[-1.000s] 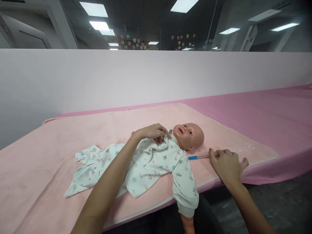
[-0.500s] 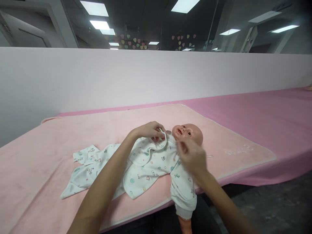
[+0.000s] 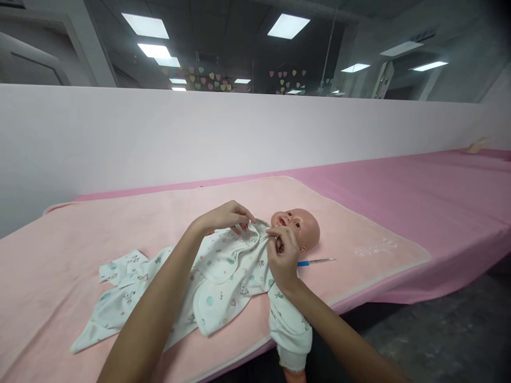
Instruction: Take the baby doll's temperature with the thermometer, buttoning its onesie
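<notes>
A baby doll (image 3: pixel 306 229) lies on its back, its head to the right, dressed in a white printed baby top (image 3: pixel 251 276). My left hand (image 3: pixel 229 217) pinches the top's edge near the doll's neck. Close beside it, my right hand (image 3: pixel 282 255) has thumb and fingers closed on the collar, just below the doll's chin. Beside the doll's head lies a thermometer (image 3: pixel 315 261) with a blue end, partly hidden by my right hand. One sleeved arm of the doll hangs over the table's near edge.
White printed baby trousers (image 3: pixel 120 298) stretch out to the left. Everything rests on a peach blanket (image 3: pixel 159 221) over a pink table cover (image 3: pixel 399 197). Behind stands a low white wall (image 3: pixel 223 138) with a window above it.
My right hand has moved left and down onto the collar, uncovering the blue end of the thermometer. The left hand stays at the neck edge. The view has shifted slightly.
</notes>
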A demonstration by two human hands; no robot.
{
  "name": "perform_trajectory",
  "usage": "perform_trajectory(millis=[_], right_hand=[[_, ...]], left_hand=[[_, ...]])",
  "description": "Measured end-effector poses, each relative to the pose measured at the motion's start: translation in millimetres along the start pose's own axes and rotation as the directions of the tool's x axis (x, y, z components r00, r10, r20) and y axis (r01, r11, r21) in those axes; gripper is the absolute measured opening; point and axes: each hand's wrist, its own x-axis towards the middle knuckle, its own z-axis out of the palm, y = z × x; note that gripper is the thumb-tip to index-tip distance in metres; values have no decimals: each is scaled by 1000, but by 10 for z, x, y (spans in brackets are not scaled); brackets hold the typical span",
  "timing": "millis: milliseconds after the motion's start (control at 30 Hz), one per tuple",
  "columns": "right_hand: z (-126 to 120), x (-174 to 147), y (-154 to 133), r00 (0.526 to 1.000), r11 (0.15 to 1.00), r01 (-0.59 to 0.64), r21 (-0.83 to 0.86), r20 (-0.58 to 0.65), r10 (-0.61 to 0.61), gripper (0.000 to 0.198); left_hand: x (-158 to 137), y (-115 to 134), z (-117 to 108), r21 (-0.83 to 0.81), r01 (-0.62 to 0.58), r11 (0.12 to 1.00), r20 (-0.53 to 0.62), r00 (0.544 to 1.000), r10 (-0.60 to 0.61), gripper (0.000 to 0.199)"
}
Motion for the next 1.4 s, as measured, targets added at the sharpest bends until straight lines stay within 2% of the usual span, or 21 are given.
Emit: perform_trajectory(millis=[67,167,233,400,633,833,1000,1167,1400], right_hand=[[-1,10,-2,995,998,42,55,-96,-37,14],[8,13,1,988,988,107,108,-123,-93,11],[12,9,1,992,986,104,130,-86,-94,10],[28,-3,13,997,998,-32,54,70,28,12],[45,-5,52,993,998,-66,7,98,65,8],[48,-10,67,988,996,-66,-56,136,73,8],[58,-22,92,988,996,-47,-70,146,57,13],[55,-23,102,987,996,-54,-70,148,64,13],[48,-11,76,988,997,-60,-55,140,67,15]], left_hand=[[0,32,51,50,-12,999,58,998,9,25],[26,64,145,66,-33,997,140,990,24,25],[52,70,197,53,-32,998,151,988,24,25],[80,65,227,4,-7,1000,117,993,7,21],[71,41,208,28,-32,999,170,985,27,19],[71,34,221,163,-100,982,146,986,77,23],[10,123,224,322,-83,943,131,990,42,22],[-13,155,245,374,-96,923,153,987,41,35],[-10,166,257,403,-115,908,38,993,109,26]])
